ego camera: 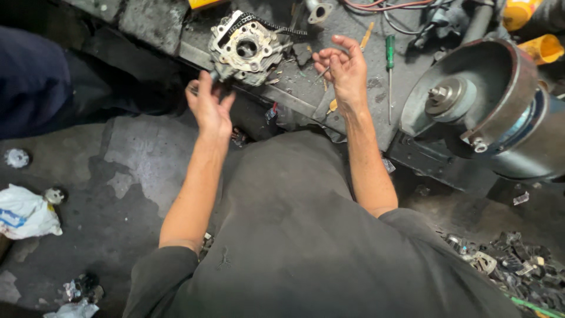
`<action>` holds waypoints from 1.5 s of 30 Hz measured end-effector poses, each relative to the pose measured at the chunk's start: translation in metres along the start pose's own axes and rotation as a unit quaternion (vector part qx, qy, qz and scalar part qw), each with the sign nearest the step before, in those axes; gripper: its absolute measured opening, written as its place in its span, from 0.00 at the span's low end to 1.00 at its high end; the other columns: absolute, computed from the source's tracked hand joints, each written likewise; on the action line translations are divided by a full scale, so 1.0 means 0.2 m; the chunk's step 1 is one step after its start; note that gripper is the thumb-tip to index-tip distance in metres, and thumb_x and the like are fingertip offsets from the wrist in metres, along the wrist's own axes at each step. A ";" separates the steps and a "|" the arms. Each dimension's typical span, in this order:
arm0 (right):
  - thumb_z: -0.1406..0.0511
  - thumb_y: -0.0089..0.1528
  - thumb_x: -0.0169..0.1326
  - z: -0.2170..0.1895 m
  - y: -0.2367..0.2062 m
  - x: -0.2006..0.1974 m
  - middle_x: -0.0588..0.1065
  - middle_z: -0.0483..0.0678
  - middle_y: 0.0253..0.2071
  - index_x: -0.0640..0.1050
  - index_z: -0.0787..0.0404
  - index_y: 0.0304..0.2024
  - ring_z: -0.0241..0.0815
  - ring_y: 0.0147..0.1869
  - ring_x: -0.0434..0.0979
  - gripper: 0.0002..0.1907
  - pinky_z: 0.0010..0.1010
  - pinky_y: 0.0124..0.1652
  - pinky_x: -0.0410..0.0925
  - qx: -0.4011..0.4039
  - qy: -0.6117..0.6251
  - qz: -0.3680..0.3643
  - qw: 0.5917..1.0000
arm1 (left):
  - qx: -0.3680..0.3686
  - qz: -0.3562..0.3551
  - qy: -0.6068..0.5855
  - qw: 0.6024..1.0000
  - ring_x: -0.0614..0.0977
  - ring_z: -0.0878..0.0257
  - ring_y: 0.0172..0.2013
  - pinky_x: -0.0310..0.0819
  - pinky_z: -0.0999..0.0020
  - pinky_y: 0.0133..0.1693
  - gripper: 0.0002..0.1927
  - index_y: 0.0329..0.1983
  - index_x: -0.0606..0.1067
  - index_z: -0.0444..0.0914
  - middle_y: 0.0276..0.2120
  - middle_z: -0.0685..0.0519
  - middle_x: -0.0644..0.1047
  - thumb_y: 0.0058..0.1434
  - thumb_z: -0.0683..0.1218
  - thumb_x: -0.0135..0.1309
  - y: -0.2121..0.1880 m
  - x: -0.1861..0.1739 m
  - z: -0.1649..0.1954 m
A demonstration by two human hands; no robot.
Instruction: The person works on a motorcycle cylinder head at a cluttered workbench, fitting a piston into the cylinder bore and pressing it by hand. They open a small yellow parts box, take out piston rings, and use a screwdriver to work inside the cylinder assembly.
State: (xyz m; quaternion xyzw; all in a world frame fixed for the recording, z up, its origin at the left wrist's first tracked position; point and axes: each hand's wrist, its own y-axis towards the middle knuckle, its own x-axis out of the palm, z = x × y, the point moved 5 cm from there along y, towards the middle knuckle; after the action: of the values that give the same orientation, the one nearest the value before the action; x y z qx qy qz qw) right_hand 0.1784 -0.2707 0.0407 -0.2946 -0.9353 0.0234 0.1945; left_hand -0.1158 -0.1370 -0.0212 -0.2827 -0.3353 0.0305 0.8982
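Head view: two hands, left hand [210,108], right hand [342,69]; one cylinder head [246,49].

Head camera, steeply downward (close overhead)

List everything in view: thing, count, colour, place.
engine cylinder head: 1, grey metal, bench edge, top centre
chain: 1, dark, draped over its top
screwdriver: 1, green handle, on bench right of the hands
bench grinder: 1, grey with rusty guard, right
plastic bag: 1, white, floor at left
scrap parts pile: 1, dark, bottom right
left hand: fingers at the cylinder head's lower left
right hand: loosely curled round a thin metal piece, above bench
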 end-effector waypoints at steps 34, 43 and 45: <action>0.67 0.62 0.68 0.09 0.05 0.63 0.80 0.46 0.40 0.78 0.61 0.38 0.42 0.43 0.76 0.10 0.35 0.45 0.66 -0.392 -0.462 -0.025 0.795 | -0.129 -0.214 0.163 0.954 0.82 0.59 0.46 0.84 0.64 0.45 0.41 0.63 0.58 0.34 0.49 0.44 0.76 0.53 0.42 0.71 -0.04 0.14 -0.09; 0.71 0.60 0.59 0.07 -0.07 0.60 0.69 0.52 0.68 0.78 0.60 0.56 0.53 0.73 0.65 0.21 0.44 0.70 0.58 -0.355 -0.541 -0.046 0.761 | -0.175 -0.197 0.118 0.958 0.84 0.53 0.40 0.86 0.55 0.37 0.42 0.64 0.58 0.37 0.46 0.43 0.77 0.52 0.39 0.70 -0.08 0.17 -0.08; 0.69 0.62 0.60 0.09 -0.11 0.60 0.64 0.54 0.72 0.78 0.59 0.59 0.56 0.76 0.61 0.22 0.46 0.73 0.55 -0.342 -0.538 -0.049 0.769 | -0.180 -0.190 0.116 0.958 0.85 0.54 0.41 0.86 0.55 0.38 0.42 0.65 0.58 0.37 0.46 0.43 0.77 0.52 0.39 0.70 -0.08 0.17 -0.09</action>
State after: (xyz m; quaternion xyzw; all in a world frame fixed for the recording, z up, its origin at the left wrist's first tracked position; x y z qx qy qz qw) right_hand 0.0695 -0.2195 0.0692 -0.2349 -0.8460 -0.1529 -0.4536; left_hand -0.0812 -0.1507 -0.0034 -0.3723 -0.2768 -0.2346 0.8543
